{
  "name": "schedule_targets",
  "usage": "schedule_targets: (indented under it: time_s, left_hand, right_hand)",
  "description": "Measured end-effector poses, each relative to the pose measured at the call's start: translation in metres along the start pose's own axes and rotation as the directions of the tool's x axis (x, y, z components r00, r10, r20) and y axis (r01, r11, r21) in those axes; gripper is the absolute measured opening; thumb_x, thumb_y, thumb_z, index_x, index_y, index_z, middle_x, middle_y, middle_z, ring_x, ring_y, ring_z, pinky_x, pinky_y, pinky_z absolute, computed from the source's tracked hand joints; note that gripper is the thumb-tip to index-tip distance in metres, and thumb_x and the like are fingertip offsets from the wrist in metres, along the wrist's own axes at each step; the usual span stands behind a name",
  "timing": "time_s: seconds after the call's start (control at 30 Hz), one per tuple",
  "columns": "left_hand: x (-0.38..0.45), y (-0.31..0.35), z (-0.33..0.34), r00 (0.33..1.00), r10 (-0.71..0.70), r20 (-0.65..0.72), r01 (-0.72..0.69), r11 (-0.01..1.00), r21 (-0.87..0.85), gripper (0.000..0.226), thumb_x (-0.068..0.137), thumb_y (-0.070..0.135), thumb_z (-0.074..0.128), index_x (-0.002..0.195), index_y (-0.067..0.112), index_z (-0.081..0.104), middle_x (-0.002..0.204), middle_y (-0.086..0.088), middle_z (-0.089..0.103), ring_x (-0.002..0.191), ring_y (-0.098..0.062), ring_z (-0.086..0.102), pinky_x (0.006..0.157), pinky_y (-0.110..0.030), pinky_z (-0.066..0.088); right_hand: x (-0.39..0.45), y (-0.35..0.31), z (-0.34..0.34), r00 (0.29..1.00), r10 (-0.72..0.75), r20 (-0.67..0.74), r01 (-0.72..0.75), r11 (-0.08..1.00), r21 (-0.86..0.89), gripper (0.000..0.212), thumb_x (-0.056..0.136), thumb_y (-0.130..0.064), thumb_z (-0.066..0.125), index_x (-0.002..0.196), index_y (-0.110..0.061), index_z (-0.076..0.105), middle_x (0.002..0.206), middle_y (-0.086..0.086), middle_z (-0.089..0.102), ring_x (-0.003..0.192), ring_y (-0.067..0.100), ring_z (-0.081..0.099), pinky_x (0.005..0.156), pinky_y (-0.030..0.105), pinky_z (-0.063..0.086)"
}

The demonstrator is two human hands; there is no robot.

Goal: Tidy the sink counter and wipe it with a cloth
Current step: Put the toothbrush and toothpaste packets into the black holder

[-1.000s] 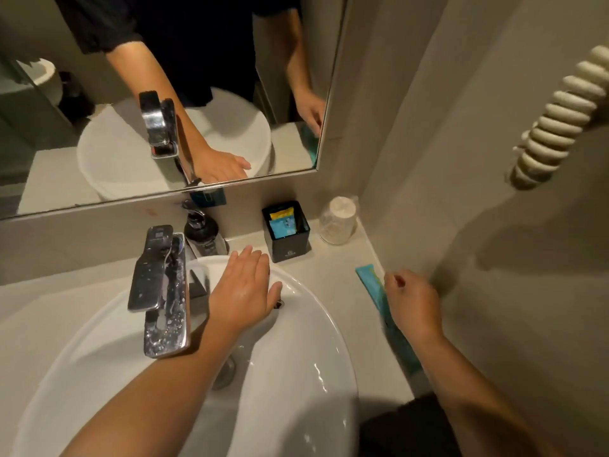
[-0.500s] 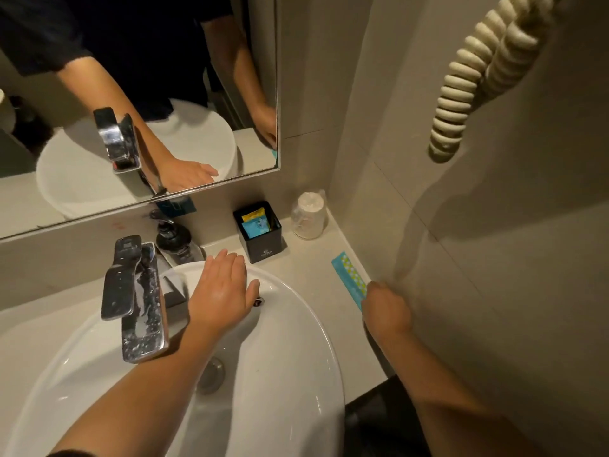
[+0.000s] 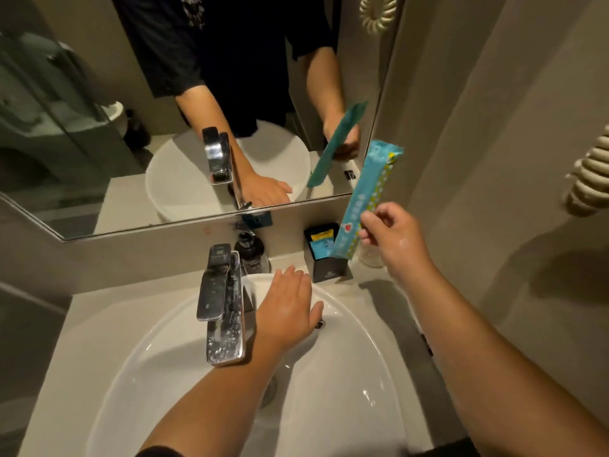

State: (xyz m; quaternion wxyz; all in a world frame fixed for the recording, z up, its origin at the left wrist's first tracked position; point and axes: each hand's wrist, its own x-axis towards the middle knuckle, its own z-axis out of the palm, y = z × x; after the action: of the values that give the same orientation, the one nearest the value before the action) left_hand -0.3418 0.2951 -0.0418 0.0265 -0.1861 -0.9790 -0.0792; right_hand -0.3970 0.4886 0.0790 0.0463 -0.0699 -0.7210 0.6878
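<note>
My right hand point(image 3: 393, 240) holds a long teal packet point(image 3: 369, 199) with a dotted edge, tilted upright in the air above the back right of the counter. Its lower end hangs over a black square holder point(image 3: 329, 270) that has small sachets inside. My left hand point(image 3: 285, 310) rests flat, fingers apart, on the back rim of the white basin point(image 3: 356, 374), beside the chrome tap point(image 3: 222, 305). The grey counter point(image 3: 369, 291) surrounds the basin. No cloth is in sight.
A dark soap dispenser point(image 3: 252, 253) stands behind the tap. A clear glass point(image 3: 370, 257) sits behind my right hand, mostly hidden. The mirror point(image 3: 164, 127) runs along the back wall. A coiled cream cord point(image 3: 590, 183) hangs on the right wall, close to the counter.
My right hand has picked the teal packet up off the right side of the counter and raised it toward the black holder. My left hand has stayed on the basin rim.
</note>
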Motion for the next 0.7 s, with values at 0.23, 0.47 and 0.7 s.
schedule_targets:
  time_s: [0.23,0.47,0.7]
  left_hand:
    - [0.002,-0.003,0.01,0.998,0.026,-0.062,-0.026,1.0,0.007,0.054,0.094,0.042,0.042,0.126,0.0,0.053,0.124,-0.02,0.059,0.125,-0.038,0.046,0.113,-0.052,0.029]
    - [0.002,-0.003,0.013,0.998,0.023,-0.066,-0.022,1.0,0.008,0.054,0.093,0.042,0.043,0.125,0.0,0.053,0.124,-0.019,0.058,0.125,-0.038,0.046,0.112,-0.052,0.029]
    - [0.003,-0.004,0.009,0.999,0.018,-0.042,-0.018,1.0,-0.012,0.052,0.092,0.041,0.042,0.122,0.0,0.054,0.121,-0.018,0.059,0.123,-0.038,0.047,0.111,-0.052,0.031]
  right_hand:
    - [0.034,0.06,0.035,0.996,0.024,0.089,0.013,0.92,-0.391,0.008,0.089,-0.018,0.063,0.082,-0.017,0.066,0.074,-0.001,0.064,0.067,0.014,0.058,0.067,0.032,0.049]
    - [0.045,0.078,0.036,0.996,0.022,0.087,0.042,0.744,-0.667,0.014,0.088,-0.028,0.064,0.09,-0.018,0.074,0.102,0.008,0.056,0.083,0.022,0.059,0.078,0.031,0.047]
    - [0.043,0.068,0.018,1.0,0.004,-0.012,-0.012,0.715,-0.699,0.042,0.087,-0.036,0.062,0.125,-0.018,0.06,0.117,0.008,0.059,0.098,0.024,0.06,0.08,0.031,0.046]
